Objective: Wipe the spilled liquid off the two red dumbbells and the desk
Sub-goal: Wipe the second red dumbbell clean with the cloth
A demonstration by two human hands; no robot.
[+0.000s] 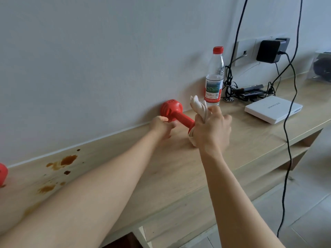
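Observation:
A red dumbbell [174, 111] lies on the light wooden desk [179, 167] by the wall. My left hand [162, 126] grips its handle close to the far head. My right hand [211, 128] holds a white cloth [198, 106] wrapped over the near head, which is hidden under it. The edge of a second red dumbbell [2, 176] shows at the far left. Brown spilled liquid [60, 163] lies in patches and drops on the desk at the left.
A water bottle with a red cap [214, 77] stands against the wall just behind the cloth. To the right lie a white box [273, 109], remotes and tangled black cables [250, 91]. A black cable [287, 140] hangs over the desk's front edge.

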